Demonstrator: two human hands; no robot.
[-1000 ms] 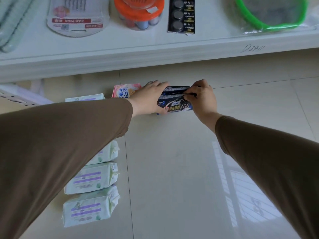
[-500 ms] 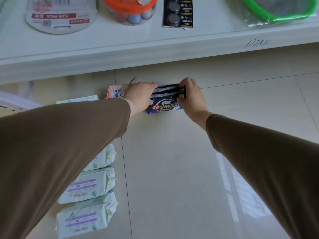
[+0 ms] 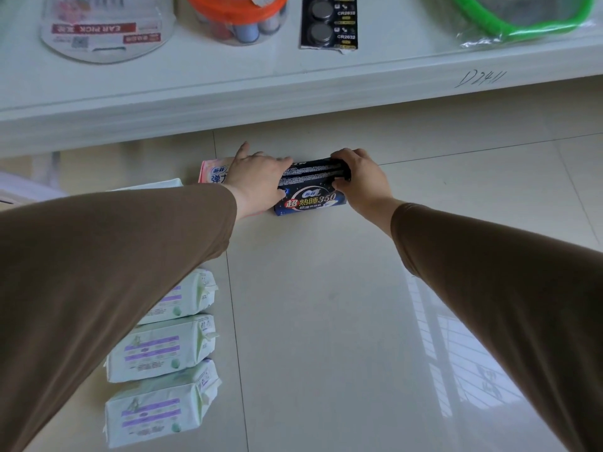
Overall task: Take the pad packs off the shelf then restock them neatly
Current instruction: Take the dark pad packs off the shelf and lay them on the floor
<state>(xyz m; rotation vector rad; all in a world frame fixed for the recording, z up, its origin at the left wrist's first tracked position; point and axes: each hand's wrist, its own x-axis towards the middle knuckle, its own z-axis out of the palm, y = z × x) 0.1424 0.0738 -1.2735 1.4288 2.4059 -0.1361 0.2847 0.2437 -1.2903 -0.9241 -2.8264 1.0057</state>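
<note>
A dark blue pad pack [image 3: 310,194] stands on the pale floor tiles just below the white shelf [image 3: 293,93]. My right hand [image 3: 362,181] grips its right end, fingers curled over the top. My left hand [image 3: 257,181] lies over its left end with the fingers stretched out, also covering part of a pink pad pack [image 3: 212,172] beside it. Several pale green pad packs [image 3: 160,350] lie in a column on the floor at the left, partly hidden by my left sleeve.
On the shelf lie an ear pick card [image 3: 104,27], an orange-lidded tub [image 3: 238,14], a coin battery card [image 3: 328,24] and a green-rimmed item in plastic [image 3: 528,17]. A white object's edge [image 3: 19,190] shows at far left. Bare tiles fill the right.
The dark pack now sits lower, resting on the floor against the pink pack. My left fingers have stretched out flatter over it; my right hand keeps its hold on the right end.
</note>
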